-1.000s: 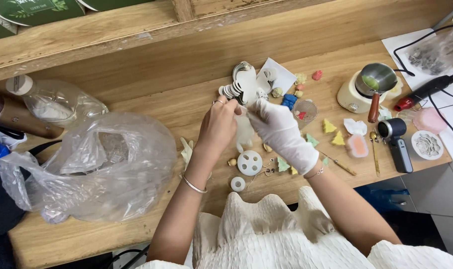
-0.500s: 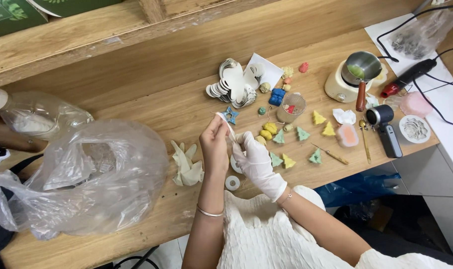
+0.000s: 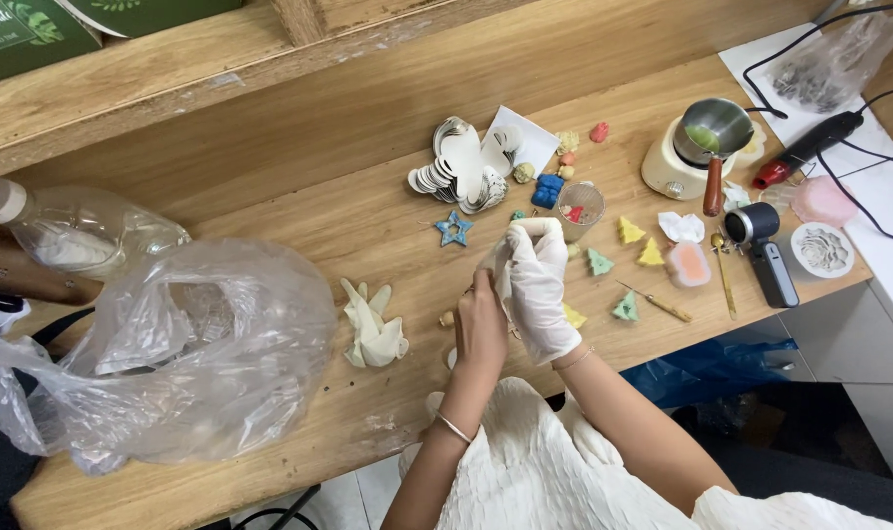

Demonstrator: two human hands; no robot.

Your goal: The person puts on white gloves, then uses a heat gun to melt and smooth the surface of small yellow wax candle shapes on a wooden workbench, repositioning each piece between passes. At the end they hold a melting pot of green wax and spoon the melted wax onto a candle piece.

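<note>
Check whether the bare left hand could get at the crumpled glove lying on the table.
Probably yes: the crumpled glove lies in the open just left of the left hand, with nothing between.

Thin cream latex glove [image 3: 537,285], pulled over the right hand, fingers pointing up, cuff edge pinched at the wrist side. Second matching glove [image 3: 373,324], crumpled and limp on the wooden worktop [image 3: 299,211], just beside the clear plastic bag [image 3: 182,353].

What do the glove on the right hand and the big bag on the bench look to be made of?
Glove on the right hand: thin, matte white latex or similar rubber, judging by its fine wrinkles. Big bag: thin clear plastic film, glossy and crumpled, with the bench showing through it.
</note>
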